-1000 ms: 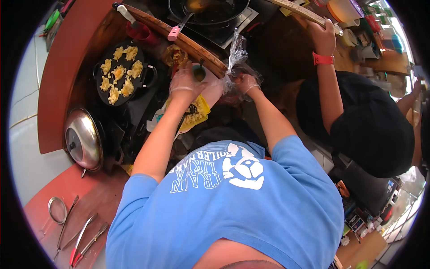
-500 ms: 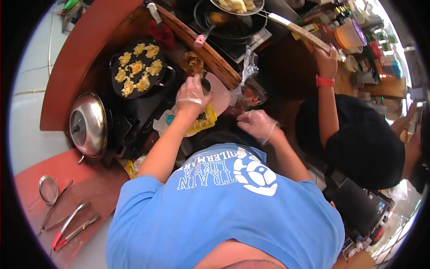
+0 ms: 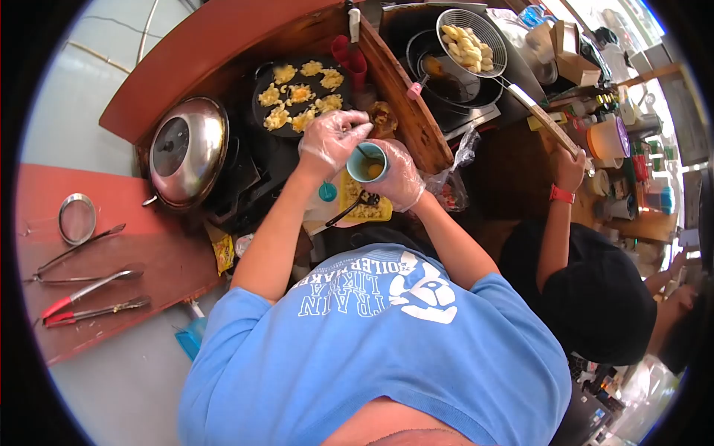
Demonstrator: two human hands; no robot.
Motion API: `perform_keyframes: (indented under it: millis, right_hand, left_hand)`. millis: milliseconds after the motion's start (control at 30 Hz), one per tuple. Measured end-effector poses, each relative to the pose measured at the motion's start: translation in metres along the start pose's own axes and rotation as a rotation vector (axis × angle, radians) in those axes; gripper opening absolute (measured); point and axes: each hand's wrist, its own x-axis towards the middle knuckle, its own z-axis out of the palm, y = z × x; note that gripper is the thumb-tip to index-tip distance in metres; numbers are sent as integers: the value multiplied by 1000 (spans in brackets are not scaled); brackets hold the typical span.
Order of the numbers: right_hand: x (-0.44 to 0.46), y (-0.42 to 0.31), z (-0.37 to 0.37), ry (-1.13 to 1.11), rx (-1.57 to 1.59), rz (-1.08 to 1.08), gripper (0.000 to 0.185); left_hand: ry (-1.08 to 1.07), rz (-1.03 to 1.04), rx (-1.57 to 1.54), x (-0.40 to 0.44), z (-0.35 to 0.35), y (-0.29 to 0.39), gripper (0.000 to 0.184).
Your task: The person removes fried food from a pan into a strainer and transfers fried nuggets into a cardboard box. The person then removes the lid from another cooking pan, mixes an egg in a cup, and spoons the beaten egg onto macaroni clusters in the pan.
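My right hand (image 3: 401,175), in a clear plastic glove, is wrapped round a light-blue cup (image 3: 352,169) with yellow liquid inside, like beaten egg. My gloved left hand (image 3: 333,141) is above the cup's far left side, fingers pinched on the handle of a spoon (image 3: 363,153) that dips into it. Just below the cup is a yellow container (image 3: 379,211) of crumbly food, with a black slotted spoon (image 3: 354,208) lying across it. Beyond my left hand, a dark round pan (image 3: 286,111) bears several yellowish clumps of food.
A domed metal lid (image 3: 190,149) stands on the left. Tongs (image 3: 97,311) and a small strainer (image 3: 77,219) lie on the reddish counter (image 3: 163,260). At right, a co-worker's hand (image 3: 569,169) holds a long-handled strainer (image 3: 497,52) of pale food above a wok (image 3: 476,95). A wooden partition (image 3: 409,97) runs between.
My right hand, formerly empty, has moved up and left and now grips the blue cup. My left hand is now above the cup. The view has shifted, bringing more of the wok into sight.
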Motion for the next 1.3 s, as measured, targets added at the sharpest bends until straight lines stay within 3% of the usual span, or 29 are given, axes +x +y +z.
perform_keyframes:
  millis: [67,100,167,200,233,300,367,433,500,600,633,700,767,833,867,967,1033,1167,1233,1300]
  right_hand:
    - [11,-2,10,-10,175,99,68]
    - [15,-2,13,-24,172,92,68]
    - [22,-4,19,122,61,47,68]
    - [27,-4,22,113,27,35,68]
    - [31,-3,25,110,26,36,68]
    - [39,1,33,132,71,62,68]
    - [45,6,38,149,56,35,69]
    - [51,12,39,208,93,29,70]
    - [55,18,36,208,47,16,70]
    - [61,21,34,209,94,56,69]
    - [62,20,34,211,95,57,69]
    - [64,16,30,220,78,-2,69]
    - [67,18,31,249,58,7,69]
    - [71,18,31,244,91,31,70]
    - [73,20,31,243,107,-5,70]
    - [75,24,28,265,100,19,69]
    - [77,24,26,278,105,16,69]
    - [81,15,20,267,149,15,69]
    - [84,26,21,271,110,-23,68]
    - [80,19,19,298,90,-24,72]
  left_hand:
    - [-101,104,23,3,-20,-4,21]
    - [-86,99,21,0,-28,-5,21]
    - [-209,20,333,-7,-41,-7,21]
    - [-175,144,423,-13,-43,-6,22]
    - [-175,141,422,-14,-40,-5,22]
    - [-118,-35,-29,-13,-31,0,25]
    - [-34,-21,-56,-7,-27,-5,23]
    - [-27,178,75,-1,-23,-16,20]
    - [-92,138,55,-2,-24,-12,19]
    - [102,274,-12,5,-12,-31,19]
    - [100,274,-11,6,-9,-36,19]
    - [346,180,50,8,-8,-31,14]
    - [310,104,71,7,-8,-28,13]
    - [254,275,-36,9,-5,-26,14]
    - [136,114,-1,9,-7,-24,16]
    - [122,77,-2,20,-9,-25,18]
    - [131,207,33,22,-12,-24,22]
    - [376,103,-2,22,-1,-26,23]
    - [299,51,-279,26,2,-40,21]
    - [307,137,-342,25,12,-34,19]
